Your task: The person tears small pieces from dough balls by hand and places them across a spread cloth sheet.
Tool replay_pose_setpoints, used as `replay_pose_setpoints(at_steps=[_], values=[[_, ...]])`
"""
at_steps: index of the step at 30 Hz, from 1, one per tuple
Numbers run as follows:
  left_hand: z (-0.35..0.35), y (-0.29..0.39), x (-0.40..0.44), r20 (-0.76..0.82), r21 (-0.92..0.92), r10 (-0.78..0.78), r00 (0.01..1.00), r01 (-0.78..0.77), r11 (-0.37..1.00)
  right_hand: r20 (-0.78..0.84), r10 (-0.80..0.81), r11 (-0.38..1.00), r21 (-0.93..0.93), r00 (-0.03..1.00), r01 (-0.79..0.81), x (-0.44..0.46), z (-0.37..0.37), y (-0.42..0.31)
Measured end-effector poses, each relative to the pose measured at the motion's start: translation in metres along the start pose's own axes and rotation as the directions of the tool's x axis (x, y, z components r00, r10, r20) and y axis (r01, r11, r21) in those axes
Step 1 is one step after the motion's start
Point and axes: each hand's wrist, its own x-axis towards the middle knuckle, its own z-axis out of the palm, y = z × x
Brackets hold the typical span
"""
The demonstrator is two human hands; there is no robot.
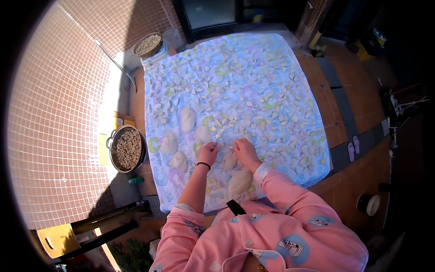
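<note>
A patterned cloth [181, 188] is spread before me, dotted with many small pale torn pieces that look like bread. My left hand [207, 153], with a dark beaded bracelet at the wrist, has its fingers curled together just above the cloth. Whatever is between them is too small to name. To its right, my right hand [246, 153] is also closed, its fingertips pinched and their contents unclear. Beneath and beside it lies a pale lump [229, 161]. A larger oval lump [240, 181] rests nearer my body. More whole lumps [188, 119] lie left of my hands.
A pot [110, 156] full of small pale pieces stands left of the cloth. Another round pan [137, 51] of pieces sits at the far left corner. Purple slippers [350, 152] lie on the tiled floor at right. A tiled wall [59, 113] rises on the left.
</note>
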Motion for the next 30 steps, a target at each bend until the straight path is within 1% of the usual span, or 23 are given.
replay_pose_setpoints(at_steps=[1,2,3,4,5,7,8,10,12,16,18,22,23,25,27,28,30], values=[[0.001,0.007,-0.004,0.034,0.117,-0.003,0.999,-0.001,0.993,0.004,0.0,1.0,-0.001,1.0,0.0,0.001,-0.012,0.004],[0.002,0.01,-0.01,0.035,0.116,-0.007,0.999,0.003,0.993,0.048,0.061,0.991,-0.12,0.997,-0.055,0.001,-0.026,0.006],[0.003,0.012,-0.018,-0.065,0.231,0.165,0.984,-0.146,0.962,0.081,0.127,0.965,-0.241,0.989,-0.104,0.001,-0.036,0.009],[0.006,0.014,-0.025,-0.142,0.356,0.343,0.928,-0.276,0.893,0.081,0.126,0.964,-0.244,0.989,-0.103,-0.001,-0.038,0.014],[0.008,0.022,-0.034,-0.145,0.354,0.343,0.928,-0.276,0.894,0.104,0.102,0.96,-0.269,0.989,-0.07,-0.003,-0.04,0.019],[0.014,0.037,-0.05,0.002,0.35,0.397,0.918,-0.373,0.859,0.132,0.071,0.957,-0.288,0.989,-0.03,-0.003,-0.039,0.018],[0.018,0.038,-0.053,0.001,0.353,0.396,0.918,-0.37,0.859,0.129,0.046,0.948,-0.319,0.991,-0.002,-0.004,-0.036,0.014],[0.025,0.038,-0.055,0.054,0.412,0.307,0.95,-0.302,0.86,0.125,0.024,0.936,-0.352,0.992,0.022,-0.002,-0.032,0.009],[0.028,0.036,-0.053,0.068,0.433,0.291,0.954,-0.291,0.853,0.13,0.093,0.909,-0.416,0.987,-0.031,0.005,-0.028,0.008],[0.029,0.029,-0.05,0.097,0.402,0.255,0.962,-0.272,0.874,0.171,0.128,0.891,-0.453,0.977,-0.038,0.013,-0.027,0.009],[0.029,0.03,-0.049,0.115,0.383,0.249,0.962,-0.274,0.882,0.235,0.18,0.874,-0.483,0.955,-0.045,0.015,-0.028,0.009],[0.025,0.038,-0.05,0.128,0.37,0.162,0.978,-0.199,0.907,0.253,0.198,0.85,-0.525,0.947,-0.037,0.021,-0.027,0.006],[0.024,0.041,-0.051,0.139,0.377,0.131,0.982,-0.175,0.91,0.263,0.175,0.865,-0.502,0.949,-0.021,0.023,-0.03,0.005],[0.021,0.045,-0.053,0.143,0.378,0.122,0.982,-0.168,0.91,0.272,0.153,0.876,-0.481,0.95,-0.004,0.029,-0.04,0.007],[0.021,0.045,-0.054,0.148,0.379,0.111,0.983,-0.16,0.912,0.413,0.224,0.908,-0.418,0.883,-0.034,0.035,-0.057,0.004],[0.022,0.042,-0.054,0.141,0.374,0.123,0.982,-0.168,0.912,0.414,0.223,0.907,-0.419,0.883,-0.033,0.034,-0.062,0.008],[0.021,0.042,-0.053,0.134,0.368,0.137,0.982,-0.177,0.913,0.368,0.168,0.978,-0.177,0.915,-0.108,0.032,-0.074,0.019]])
